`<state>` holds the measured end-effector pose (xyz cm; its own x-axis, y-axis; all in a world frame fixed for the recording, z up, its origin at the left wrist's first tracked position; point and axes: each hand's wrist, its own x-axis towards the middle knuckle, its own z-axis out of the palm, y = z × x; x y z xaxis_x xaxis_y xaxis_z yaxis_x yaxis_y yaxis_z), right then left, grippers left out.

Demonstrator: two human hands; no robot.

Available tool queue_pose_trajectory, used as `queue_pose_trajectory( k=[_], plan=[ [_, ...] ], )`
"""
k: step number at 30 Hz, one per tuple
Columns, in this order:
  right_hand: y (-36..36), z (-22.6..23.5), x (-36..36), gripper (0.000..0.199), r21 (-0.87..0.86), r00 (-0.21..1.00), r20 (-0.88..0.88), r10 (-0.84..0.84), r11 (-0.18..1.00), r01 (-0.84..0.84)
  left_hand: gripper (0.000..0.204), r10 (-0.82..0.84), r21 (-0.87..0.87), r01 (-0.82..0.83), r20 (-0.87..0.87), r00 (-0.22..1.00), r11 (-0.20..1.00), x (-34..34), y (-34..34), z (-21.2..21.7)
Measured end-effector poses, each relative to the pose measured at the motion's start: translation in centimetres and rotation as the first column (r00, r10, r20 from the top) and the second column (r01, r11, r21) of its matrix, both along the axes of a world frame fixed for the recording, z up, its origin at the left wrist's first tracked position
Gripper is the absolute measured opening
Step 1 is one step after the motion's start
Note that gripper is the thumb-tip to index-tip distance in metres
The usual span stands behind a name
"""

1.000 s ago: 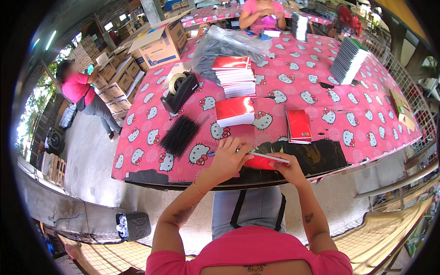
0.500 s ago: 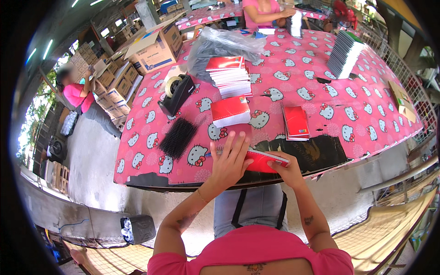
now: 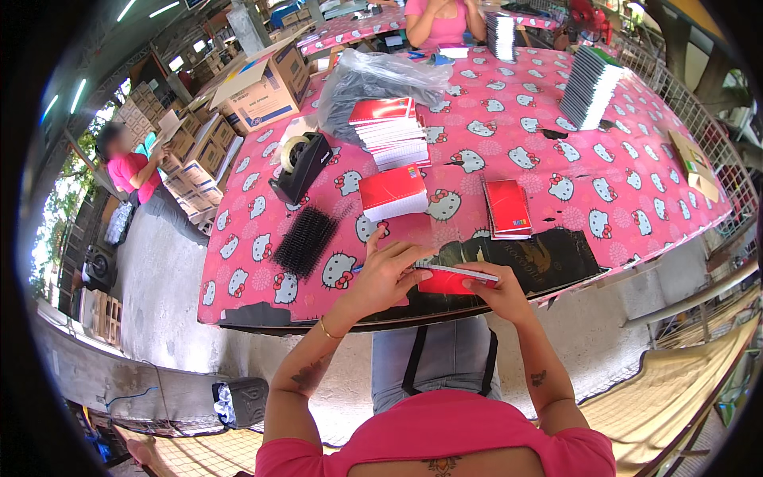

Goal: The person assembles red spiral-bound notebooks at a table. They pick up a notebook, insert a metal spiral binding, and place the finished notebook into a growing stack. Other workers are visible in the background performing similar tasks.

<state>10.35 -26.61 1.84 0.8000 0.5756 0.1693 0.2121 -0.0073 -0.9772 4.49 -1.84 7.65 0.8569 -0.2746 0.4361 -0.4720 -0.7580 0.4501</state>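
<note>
Near the table's front edge, my right hand (image 3: 497, 290) grips a small red notebook (image 3: 447, 281) by its right end, thumb on the red cover. The notebook is tilted, with its bound edge facing away from me. My left hand (image 3: 385, 277) pinches the notebook's left end between thumb and fingers. A thin blue item (image 3: 358, 269) shows beside that hand, too small to name. Beyond my hands stands a stack of red notebooks (image 3: 393, 191). A few more red notebooks (image 3: 509, 208) lie to the right. At left is a bundle of black spiral binding coils (image 3: 305, 241).
A tape dispenser (image 3: 302, 167), a taller notebook stack (image 3: 389, 131), a grey plastic bag (image 3: 373, 79) and a carton (image 3: 262, 87) stand farther back. Tall notebook stacks (image 3: 590, 89) are at the far right. One person (image 3: 441, 22) sits across the table; another (image 3: 139, 171) stands left by cartons.
My left hand has gone from lying flat with spread fingers over the notebook's left end to curled fingers pinching there. My right hand keeps its grip. The person across has raised their hands.
</note>
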Motion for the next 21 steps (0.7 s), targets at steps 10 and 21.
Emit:
queue_pose_trajectory(
  k=[10, 21],
  plan=[
    [-0.2, 0.9, -0.2, 0.029, 0.011, 0.996, -0.077, 0.042, 0.999, -0.041, 0.033, -0.069, 0.0, 0.072, -0.283, 0.957, 0.997, 0.7, 1.5, 0.6],
    [1.3, 1.0, -1.6, 0.031, 0.092, 0.983, -0.182, 0.029, 0.996, -0.012, 0.083, 0.315, 0.505, -0.459, 0.348, 0.883, 0.731, -1.9, -3.1, -2.5]
  ],
)
